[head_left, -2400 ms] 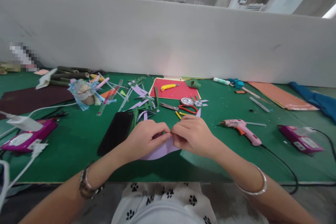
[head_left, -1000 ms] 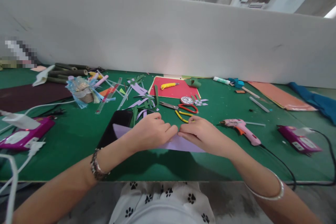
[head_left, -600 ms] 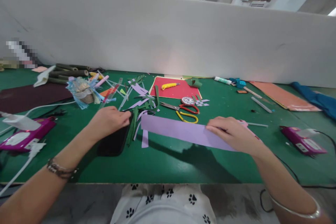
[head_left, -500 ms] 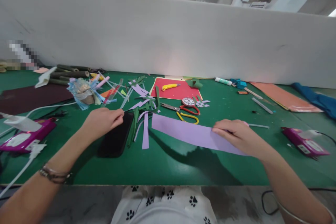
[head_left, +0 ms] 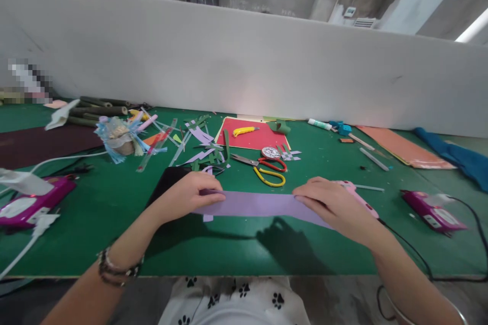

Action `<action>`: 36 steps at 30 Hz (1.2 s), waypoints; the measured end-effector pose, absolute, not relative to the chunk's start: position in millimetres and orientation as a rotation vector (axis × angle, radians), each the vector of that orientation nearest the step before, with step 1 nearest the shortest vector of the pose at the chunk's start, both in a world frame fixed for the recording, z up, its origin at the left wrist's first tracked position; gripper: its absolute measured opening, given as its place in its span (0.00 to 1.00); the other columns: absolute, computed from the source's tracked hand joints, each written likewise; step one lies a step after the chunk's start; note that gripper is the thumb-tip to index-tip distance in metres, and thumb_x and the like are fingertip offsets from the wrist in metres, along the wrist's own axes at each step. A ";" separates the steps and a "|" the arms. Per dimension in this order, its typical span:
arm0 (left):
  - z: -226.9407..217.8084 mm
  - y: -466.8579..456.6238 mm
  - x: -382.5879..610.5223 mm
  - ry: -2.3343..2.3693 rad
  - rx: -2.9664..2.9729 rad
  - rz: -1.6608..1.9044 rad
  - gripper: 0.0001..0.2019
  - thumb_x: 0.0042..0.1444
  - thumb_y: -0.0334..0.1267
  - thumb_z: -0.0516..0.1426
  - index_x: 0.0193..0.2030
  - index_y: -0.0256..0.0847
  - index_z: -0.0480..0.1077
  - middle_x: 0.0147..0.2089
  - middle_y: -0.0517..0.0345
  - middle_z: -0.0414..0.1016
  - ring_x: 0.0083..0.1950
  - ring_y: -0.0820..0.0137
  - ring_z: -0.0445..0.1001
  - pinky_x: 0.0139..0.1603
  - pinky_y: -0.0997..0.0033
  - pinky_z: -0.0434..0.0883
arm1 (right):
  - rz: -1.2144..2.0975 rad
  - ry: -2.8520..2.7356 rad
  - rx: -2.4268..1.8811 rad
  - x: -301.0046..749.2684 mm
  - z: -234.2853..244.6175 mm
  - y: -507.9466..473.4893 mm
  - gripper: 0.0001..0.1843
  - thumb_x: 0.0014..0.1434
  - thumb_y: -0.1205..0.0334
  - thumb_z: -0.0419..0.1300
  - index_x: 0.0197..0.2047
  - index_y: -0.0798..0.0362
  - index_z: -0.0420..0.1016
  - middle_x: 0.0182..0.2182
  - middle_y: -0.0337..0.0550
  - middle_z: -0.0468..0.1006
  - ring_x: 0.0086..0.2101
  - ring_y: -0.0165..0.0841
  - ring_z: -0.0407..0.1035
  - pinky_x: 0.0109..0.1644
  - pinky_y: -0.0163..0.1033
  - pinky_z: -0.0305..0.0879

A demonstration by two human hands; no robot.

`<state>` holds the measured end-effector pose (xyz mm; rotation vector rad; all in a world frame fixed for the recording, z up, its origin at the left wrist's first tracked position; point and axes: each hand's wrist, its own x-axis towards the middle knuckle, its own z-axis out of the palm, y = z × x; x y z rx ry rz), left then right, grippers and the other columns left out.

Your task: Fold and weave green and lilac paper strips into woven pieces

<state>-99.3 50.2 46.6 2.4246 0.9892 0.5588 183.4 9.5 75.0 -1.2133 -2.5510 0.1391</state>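
A long lilac paper strip (head_left: 259, 204) hangs level just above the green table (head_left: 236, 249), held at both ends. My left hand (head_left: 188, 194) pinches its left end, above a black phone (head_left: 164, 181). My right hand (head_left: 333, 204) grips the right end, in front of a pink glue gun (head_left: 356, 195). A short lilac offcut (head_left: 208, 218) lies under the strip's left end. Scissors with red and yellow handles (head_left: 267, 168) lie just beyond the strip.
Green and lilac paper scraps (head_left: 202, 147) are heaped behind the phone. A red sheet (head_left: 253, 138) carries a yellow cutter (head_left: 244, 131). Magenta devices (head_left: 432, 208) (head_left: 30, 202) with cables sit at both sides. A white partition (head_left: 244, 66) closes the back.
The folded lilac paper was opened into a long strip. My left hand let go, reached toward the scraps by the phone, then came back and took hold of the strip's left end.
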 end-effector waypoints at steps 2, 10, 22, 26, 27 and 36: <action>47.6 50.6 -110.8 1.035 2.302 0.619 0.13 0.52 0.41 0.50 0.24 0.37 0.69 0.24 0.60 0.72 0.26 0.76 0.68 0.28 0.80 0.65 | 0.162 -2.494 -1.277 190.5 70.4 9.1 0.16 0.60 0.62 0.43 0.30 0.52 0.70 0.28 0.42 0.76 0.28 0.30 0.68 0.31 0.34 0.60; 46.0 58.7 -113.9 1.065 1.751 0.859 0.13 0.45 0.46 0.55 0.24 0.36 0.68 0.22 0.61 0.69 0.25 0.75 0.65 0.24 0.78 0.64 | 0.465 -2.281 -1.382 181.0 47.9 19.7 0.15 0.59 0.61 0.43 0.25 0.54 0.64 0.20 0.37 0.68 0.21 0.26 0.62 0.24 0.30 0.58; 69.0 68.9 -71.6 1.044 1.728 0.972 0.17 0.45 0.47 0.55 0.17 0.36 0.57 0.16 0.68 0.52 0.18 0.82 0.52 0.18 0.81 0.51 | 0.150 -2.245 -0.987 123.1 53.2 32.6 0.31 0.48 0.54 0.59 0.52 0.52 0.52 0.48 0.53 0.62 0.48 0.40 0.59 0.48 0.46 0.61; 80.6 76.2 -58.1 1.018 1.790 1.056 0.21 0.47 0.49 0.53 0.14 0.38 0.50 0.15 0.69 0.47 0.17 0.82 0.47 0.17 0.80 0.47 | 0.102 -2.284 -0.982 106.8 74.8 39.1 0.21 0.53 0.58 0.54 0.50 0.53 0.57 0.43 0.50 0.68 0.41 0.36 0.64 0.41 0.43 0.63; 83.7 78.0 -57.1 1.000 1.788 1.075 0.22 0.46 0.49 0.53 0.14 0.38 0.50 0.15 0.68 0.46 0.17 0.82 0.47 0.17 0.80 0.46 | 0.126 -2.285 -0.991 104.8 80.5 41.2 0.21 0.54 0.57 0.54 0.49 0.53 0.58 0.42 0.49 0.69 0.40 0.35 0.65 0.40 0.41 0.63; 100.0 93.0 -52.6 0.805 1.693 1.187 0.23 0.45 0.56 0.52 0.15 0.39 0.53 0.15 0.69 0.44 0.16 0.82 0.43 0.16 0.78 0.43 | -0.020 -2.145 -1.030 93.4 111.1 60.8 0.09 0.56 0.63 0.49 0.35 0.55 0.67 0.27 0.41 0.72 0.27 0.28 0.64 0.29 0.33 0.56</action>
